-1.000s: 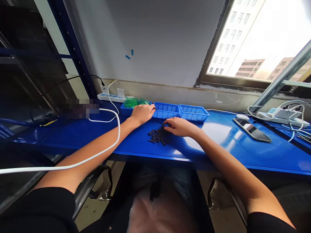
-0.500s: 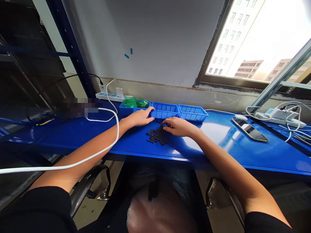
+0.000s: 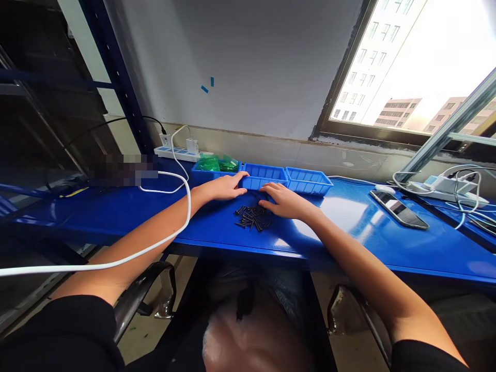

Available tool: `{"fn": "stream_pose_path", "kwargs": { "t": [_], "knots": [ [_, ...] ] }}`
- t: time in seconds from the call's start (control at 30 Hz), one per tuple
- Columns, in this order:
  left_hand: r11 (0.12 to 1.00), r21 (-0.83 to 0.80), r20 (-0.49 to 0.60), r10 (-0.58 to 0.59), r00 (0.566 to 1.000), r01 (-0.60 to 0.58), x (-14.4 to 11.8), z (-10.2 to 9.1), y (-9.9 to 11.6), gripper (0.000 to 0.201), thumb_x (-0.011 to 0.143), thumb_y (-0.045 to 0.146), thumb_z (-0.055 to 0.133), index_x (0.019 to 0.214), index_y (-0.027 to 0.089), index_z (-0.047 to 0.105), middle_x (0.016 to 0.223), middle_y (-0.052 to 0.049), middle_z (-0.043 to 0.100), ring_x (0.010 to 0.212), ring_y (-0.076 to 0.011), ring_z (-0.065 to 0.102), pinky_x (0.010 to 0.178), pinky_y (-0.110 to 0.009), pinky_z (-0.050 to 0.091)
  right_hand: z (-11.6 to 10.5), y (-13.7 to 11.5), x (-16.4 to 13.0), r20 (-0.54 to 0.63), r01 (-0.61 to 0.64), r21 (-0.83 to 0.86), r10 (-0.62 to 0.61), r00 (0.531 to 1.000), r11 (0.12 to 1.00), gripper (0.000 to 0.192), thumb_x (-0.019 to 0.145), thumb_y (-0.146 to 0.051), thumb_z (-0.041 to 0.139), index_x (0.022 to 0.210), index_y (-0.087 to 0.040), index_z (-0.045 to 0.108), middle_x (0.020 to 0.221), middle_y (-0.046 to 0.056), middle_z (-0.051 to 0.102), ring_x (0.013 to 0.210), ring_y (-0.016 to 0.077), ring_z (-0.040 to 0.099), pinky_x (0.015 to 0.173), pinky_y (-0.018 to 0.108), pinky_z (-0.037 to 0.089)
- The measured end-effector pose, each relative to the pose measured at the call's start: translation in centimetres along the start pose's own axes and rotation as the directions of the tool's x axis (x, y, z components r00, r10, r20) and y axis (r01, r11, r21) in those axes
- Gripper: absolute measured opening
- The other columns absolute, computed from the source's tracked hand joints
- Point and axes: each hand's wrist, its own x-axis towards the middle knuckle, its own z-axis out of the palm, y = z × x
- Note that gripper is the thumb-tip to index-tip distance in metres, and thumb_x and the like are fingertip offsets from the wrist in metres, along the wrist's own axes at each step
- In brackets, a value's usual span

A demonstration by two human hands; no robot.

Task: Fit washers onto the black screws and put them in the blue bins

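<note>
On the blue tabletop lies a loose pile of black screws (image 3: pixel 251 218). My right hand (image 3: pixel 284 200) hovers over the pile's far right side, its thumb and fingers apart, and no screw shows in it. To the left, my left hand (image 3: pixel 225 187) reaches to the front of the blue bins with thumb and index finger spread. Its index fingertip touches the rim of the middle blue bin (image 3: pixel 265 183). The left blue bin (image 3: pixel 198 175) holds green plastic packets (image 3: pixel 217 164). Beside the middle one stands the right blue bin (image 3: pixel 309 182).
A white cable (image 3: pixel 147 251) crosses above my left forearm. Behind the bins, a power strip (image 3: pixel 168 152) runs along the wall. A phone (image 3: pixel 399 208) lies at the right, near another power strip (image 3: pixel 449 188) with tangled cables.
My right hand's fingers have uncurled and spread from their bent pose over the screws. My left hand stays at the bins. The view has shifted slightly.
</note>
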Motion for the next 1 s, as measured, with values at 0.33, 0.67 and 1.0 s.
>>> {"fn": "stream_pose_path", "kwargs": {
  "t": [0.33, 0.67, 1.0],
  "knots": [
    [1.0, 0.011, 0.018, 0.01, 1.0, -0.01, -0.1, -0.1, 0.0, 0.059, 0.084, 0.038, 0.043, 0.138, 0.019, 0.026, 0.096, -0.007, 0.064, 0.079, -0.0197, 0.061, 0.071, -0.024, 0.043, -0.2, -0.2, 0.1, 0.093, 0.016, 0.003, -0.016, 0.996, 1.0, 0.033, 0.092, -0.03, 0.039, 0.113, -0.015, 0.06, 0.112, 0.01, 0.064, 0.106, 0.023, 0.057, 0.092, 0.036, 0.042],
    [1.0, 0.01, 0.025, 0.006, 1.0, -0.007, -0.1, -0.3, 0.1, 0.06, 0.084, 0.037, 0.043, 0.138, 0.019, 0.025, 0.095, -0.007, 0.063, 0.08, -0.02, 0.061, 0.072, -0.025, 0.043, -0.9, -0.1, 0.0, -0.041, 0.045, 0.029, -0.044, 0.998, 0.999, 0.029, 0.091, -0.021, 0.036, 0.102, -0.018, 0.063, 0.102, 0.007, 0.067, 0.095, 0.0183, 0.06, 0.081, 0.029, 0.043],
    [1.0, 0.011, 0.028, 0.001, 1.0, -0.001, -0.2, -0.4, 0.2, 0.061, 0.084, 0.039, 0.042, 0.139, 0.019, 0.025, 0.096, -0.007, 0.063, 0.084, -0.0208, 0.061, 0.073, -0.025, 0.043, -1.0, 0.2, -0.1, 0.041, -0.037, 0.017, 0.037, 0.998, 0.999, 0.023, 0.088, -0.024, 0.045, 0.104, -0.016, 0.06, 0.106, 0.009, 0.064, 0.099, 0.0205, 0.059, 0.085, 0.033, 0.044]
  ]
}}
